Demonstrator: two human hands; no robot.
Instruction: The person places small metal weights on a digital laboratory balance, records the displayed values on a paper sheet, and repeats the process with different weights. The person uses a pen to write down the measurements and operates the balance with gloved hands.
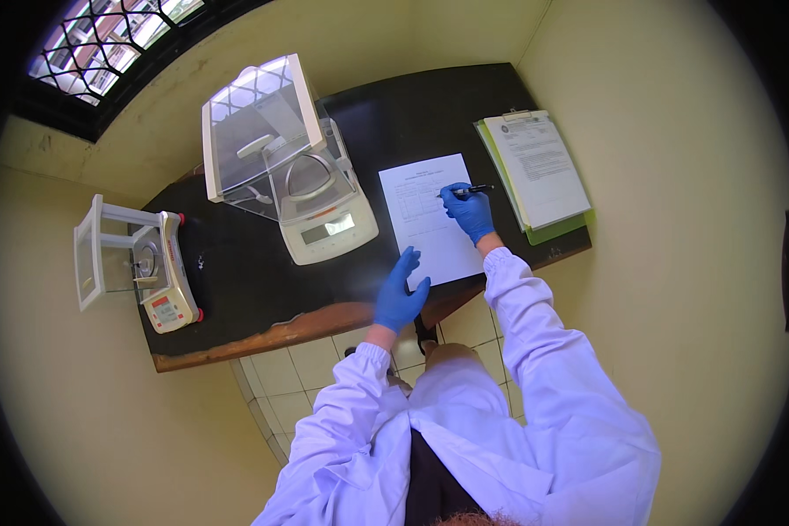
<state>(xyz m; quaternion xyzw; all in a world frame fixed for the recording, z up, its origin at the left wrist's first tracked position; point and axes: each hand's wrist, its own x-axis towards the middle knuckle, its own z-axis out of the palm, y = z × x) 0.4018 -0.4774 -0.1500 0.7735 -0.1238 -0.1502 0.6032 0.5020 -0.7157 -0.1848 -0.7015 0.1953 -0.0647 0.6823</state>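
A printed sheet of paper [427, 250] with a table on it lies on the black bench top. My right hand [470, 212], in a blue glove, grips a black pen [477, 189]. The pen's tip is at the right side of the printed table. My left hand [401, 294], also gloved in blue, is at the sheet's lower left edge. Its thumb and fingers are spread and hold nothing; whether they press on the paper I cannot tell.
Left of the sheet stands an analytical balance [329, 233] with a clear draft shield. A smaller balance [171, 309] with red feet is at the bench's left end. Right of the sheet lies a clipboard [539, 171] with papers. The bench's front edge [315, 322] is worn.
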